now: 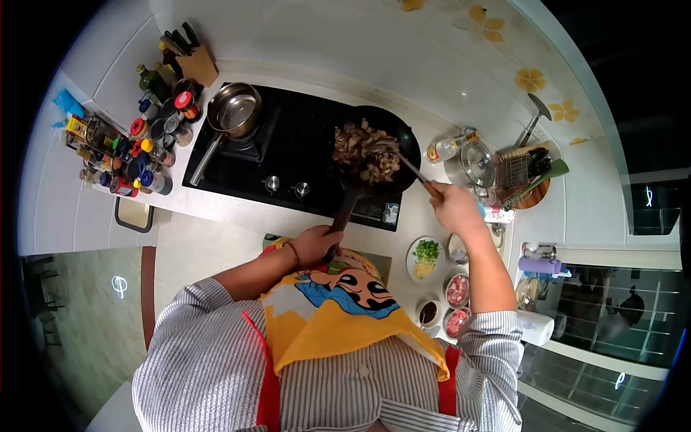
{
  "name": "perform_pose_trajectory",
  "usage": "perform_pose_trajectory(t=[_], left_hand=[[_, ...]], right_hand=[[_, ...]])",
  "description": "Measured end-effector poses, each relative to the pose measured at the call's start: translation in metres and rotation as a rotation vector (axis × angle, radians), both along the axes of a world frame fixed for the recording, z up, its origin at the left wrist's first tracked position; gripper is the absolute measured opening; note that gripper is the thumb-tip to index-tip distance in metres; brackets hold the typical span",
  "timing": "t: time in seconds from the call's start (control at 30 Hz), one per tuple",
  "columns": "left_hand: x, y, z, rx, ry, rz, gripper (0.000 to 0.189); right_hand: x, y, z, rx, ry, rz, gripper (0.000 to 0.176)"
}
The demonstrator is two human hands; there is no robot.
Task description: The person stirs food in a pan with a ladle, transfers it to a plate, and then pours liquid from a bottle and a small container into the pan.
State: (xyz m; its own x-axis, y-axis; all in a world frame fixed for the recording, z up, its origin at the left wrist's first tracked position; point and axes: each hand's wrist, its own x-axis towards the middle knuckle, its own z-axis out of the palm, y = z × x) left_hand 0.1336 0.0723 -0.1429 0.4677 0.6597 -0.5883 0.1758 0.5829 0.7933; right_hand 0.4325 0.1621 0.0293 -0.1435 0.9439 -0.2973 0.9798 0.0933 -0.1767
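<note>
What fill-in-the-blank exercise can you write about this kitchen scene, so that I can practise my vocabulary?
1. The left hand grips the ____ of the black pan.
2. The hand that holds the spatula in the food is the ____ one.
3. The small steel pot on the other burner is ____.
4. The herbs on the small plate are ____ in colour.

Missing words: handle; right; empty; green.

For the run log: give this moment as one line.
left hand grips wok handle | right hand holds spatula in food | saucepan on left burner
</note>
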Motion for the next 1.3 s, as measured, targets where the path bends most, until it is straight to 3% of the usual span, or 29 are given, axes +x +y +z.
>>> perform_pose_trajectory(t=[0.1, 0.17, 0.27, 0.4, 0.5, 0.63, 0.7, 0.8, 0.87, 0.93, 0.97, 1.0, 1.03, 1.1, 1.13, 1.17, 1.3], left_hand=[[0.0, -0.002, -0.007, 0.042, -0.017, -0.008, 0.04], [0.001, -0.001, -0.009, 0.034, -0.003, -0.015, 0.041], [0.001, 0.0, -0.001, 0.037, 0.018, -0.013, 0.041], [-0.001, 0.0, 0.0, 0.047, 0.006, -0.033, 0.043], [0.0, 0.001, 0.0, 0.022, -0.017, -0.024, 0.043], [-0.001, 0.003, -0.014, 0.015, -0.032, -0.046, 0.046], [-0.007, 0.008, -0.023, -0.119, -0.149, 0.039, 0.051], [-0.024, 0.034, -0.028, -0.225, 0.028, 0.09, 0.056], [-0.035, 0.06, -0.057, 0.167, 0.339, 0.005, 0.056], [-0.041, 0.088, -0.097, 0.594, 0.935, -0.029, 0.06], [-0.039, 0.094, -0.095, 0.645, 1.026, -0.025, 0.062], [-0.029, 0.099, -0.092, 0.717, 1.102, -0.036, 0.065], [-0.02, 0.104, -0.092, 0.727, 1.144, -0.133, 0.065], [-0.002, 0.113, -0.091, 0.731, 1.183, -0.387, 0.059], [-0.012, 0.127, -0.131, 0.795, 1.159, -0.485, 0.051], [-0.017, 0.133, -0.153, 0.863, 1.174, -0.531, 0.045], [-0.033, 0.135, -0.167, 1.09, 1.146, -0.698, 0.038]], right_hand=[[0.011, 0.013, -0.017, 0.08, 0.067, -0.132, 0.04], [0.018, 0.013, -0.055, 0.078, 0.169, -0.11, 0.041], [0.017, 0.007, -0.064, 0.032, 0.277, -0.063, 0.042], [0.005, -0.01, 0.042, -0.073, 0.096, -0.025, 0.038], [-0.002, -0.021, 0.083, -0.09, -0.099, 0.041, 0.039], [0.004, -0.011, 0.025, -0.022, -0.11, 0.113, 0.038], [0.016, -0.005, 0.013, -0.001, -0.086, 0.081, 0.037], [0.028, -0.001, 0.006, -0.002, -0.071, 0.022, 0.035], [0.033, -0.005, -0.002, 0.014, -0.03, -0.047, 0.036], [0.042, -0.006, -0.02, 0.03, -0.014, -0.05, 0.036], [0.042, -0.01, -0.021, 0.016, -0.006, -0.052, 0.037], [0.059, -0.01, -0.055, 0.118, 0.07, -0.038, 0.035], [0.052, -0.018, -0.041, 0.107, 0.05, -0.007, 0.027], [0.065, -0.021, -0.065, 0.068, 0.086, -0.04, 0.021], [0.065, -0.027, -0.073, 0.116, 0.102, -0.108, 0.017], [0.066, -0.037, -0.069, 0.126, 0.14, -0.138, 0.017], [0.065, -0.073, -0.068, 0.144, 0.258, -0.298, 0.015]])
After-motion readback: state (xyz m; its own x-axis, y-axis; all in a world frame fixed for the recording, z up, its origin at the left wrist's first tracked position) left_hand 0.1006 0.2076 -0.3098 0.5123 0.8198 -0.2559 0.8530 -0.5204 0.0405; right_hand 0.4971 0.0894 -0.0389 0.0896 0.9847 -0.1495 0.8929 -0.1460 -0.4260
